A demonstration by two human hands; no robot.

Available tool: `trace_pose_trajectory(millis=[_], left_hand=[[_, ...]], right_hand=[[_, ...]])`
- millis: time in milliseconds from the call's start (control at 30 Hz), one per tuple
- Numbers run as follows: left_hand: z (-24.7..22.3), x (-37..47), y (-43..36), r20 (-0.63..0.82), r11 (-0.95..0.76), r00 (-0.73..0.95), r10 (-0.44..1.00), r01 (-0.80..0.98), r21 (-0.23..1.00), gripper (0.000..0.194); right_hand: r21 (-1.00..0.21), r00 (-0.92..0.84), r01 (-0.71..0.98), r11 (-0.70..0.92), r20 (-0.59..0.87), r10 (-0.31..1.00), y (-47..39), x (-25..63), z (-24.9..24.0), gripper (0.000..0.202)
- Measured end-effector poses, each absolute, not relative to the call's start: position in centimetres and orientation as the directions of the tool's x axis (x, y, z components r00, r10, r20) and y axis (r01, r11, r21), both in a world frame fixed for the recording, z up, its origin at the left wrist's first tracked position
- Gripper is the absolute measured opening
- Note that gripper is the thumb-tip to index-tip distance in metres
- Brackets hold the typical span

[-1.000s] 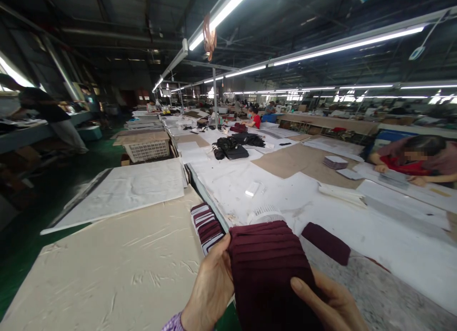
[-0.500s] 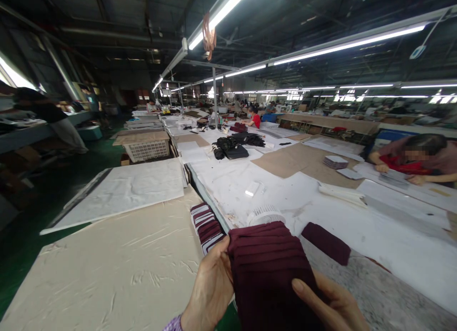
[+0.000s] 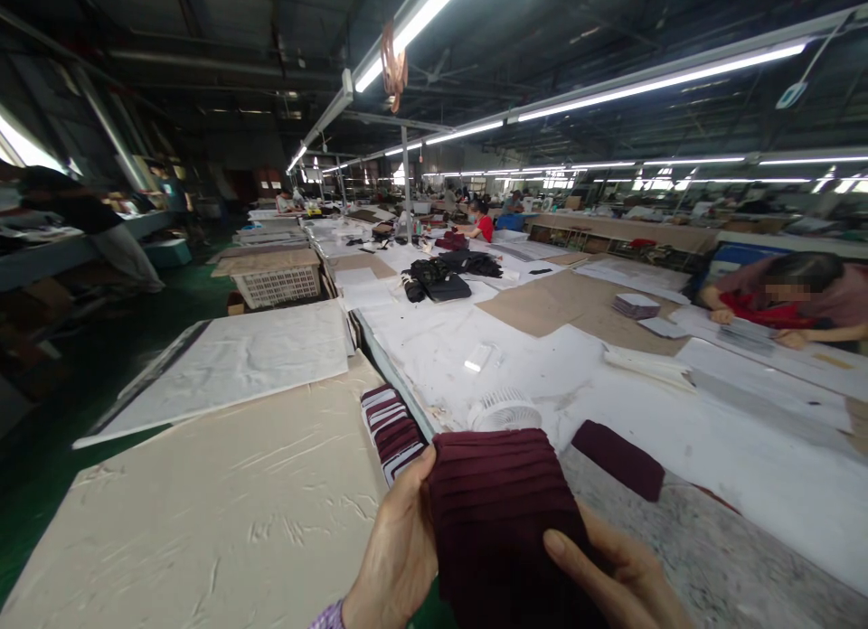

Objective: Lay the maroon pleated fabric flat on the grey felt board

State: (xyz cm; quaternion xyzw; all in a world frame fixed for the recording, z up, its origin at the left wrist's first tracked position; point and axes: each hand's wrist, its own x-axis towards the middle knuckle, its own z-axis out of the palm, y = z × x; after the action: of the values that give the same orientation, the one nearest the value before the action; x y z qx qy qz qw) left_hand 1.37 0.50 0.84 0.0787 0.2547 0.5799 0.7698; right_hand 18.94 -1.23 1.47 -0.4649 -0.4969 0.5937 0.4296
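Note:
A fanned stack of maroon fabric pieces (image 3: 502, 493) is held up at the lower middle, its upper edges stepped. My left hand (image 3: 397, 539) grips the stack's left edge, thumb near the top corner. On the right side, my right hand (image 3: 617, 566) holds it with the thumb across the front; its other fingers are partly hidden behind. One separate maroon piece (image 3: 618, 459) lies on the table to the right. Left of the stack, a row of maroon and white folded pieces (image 3: 391, 430) rests along the beige surface's edge.
Behind the stack is a white fan (image 3: 504, 409), with a small white device (image 3: 478, 357) farther back. Black fabric items (image 3: 440, 279) lie on the white-covered table (image 3: 542, 376). A person (image 3: 800, 295) leans over the table at right. A plastic crate (image 3: 279, 286) stands at left.
The stack and my right hand have shifted slightly left, and the stack's stepped upper edges look more even. Both hands keep their hold.

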Motion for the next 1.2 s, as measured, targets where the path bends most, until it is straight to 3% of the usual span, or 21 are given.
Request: trace_pose_trajectory(millis=[200,467,600,800,1000,1100,1200], left_hand=[[0.7,1.2,0.4,-0.347,0.309,0.158,0.925,-0.845,0.438,0.033],[1.2,1.3,0.4,-0.346,0.310,0.167,0.923,-0.857,0.412,0.032],[0.7,1.1,0.4,-0.244,0.294,0.200,0.949,-0.845,0.447,0.038],[-1.5,0.5,-0.7,-0.050,0.184,0.197,0.979,-0.755,0.629,0.038],[-1.4,1.7,-1.2,-0.176,0.256,0.185,0.967,-0.683,0.684,0.049],[-1.1,2.2,-1.0,-0.255,0.284,0.141,0.956,-0.652,0.703,0.038],[-1.0,1.9,-0.9,-0.297,0.302,0.116,0.948,-0.628,0.718,0.026]], right_hand=[[-0.969,-0.260,-0.073,-0.237,-0.211,0.942,-1.1,19.1,1.0,0.035],[-0.947,-0.350,-0.148,-0.285,-0.219,0.911,-1.2,19.0,-0.6,0.035],[-0.944,-0.307,-0.162,-0.287,-0.228,0.924,-1.2,18.9,-0.9,0.036],[-0.950,-0.298,-0.187,-0.250,-0.188,0.936,-1.0,19.1,-0.5,0.034],[-0.947,-0.152,-0.244,-0.207,-0.173,0.973,-1.3,18.0,-0.9,0.030],[-0.974,-0.035,-0.195,-0.116,-0.112,0.993,-1.4,17.5,-1.5,0.027],[-0.996,-0.043,-0.085,0.006,0.010,0.999,-1.3,17.8,-1.8,0.023]])
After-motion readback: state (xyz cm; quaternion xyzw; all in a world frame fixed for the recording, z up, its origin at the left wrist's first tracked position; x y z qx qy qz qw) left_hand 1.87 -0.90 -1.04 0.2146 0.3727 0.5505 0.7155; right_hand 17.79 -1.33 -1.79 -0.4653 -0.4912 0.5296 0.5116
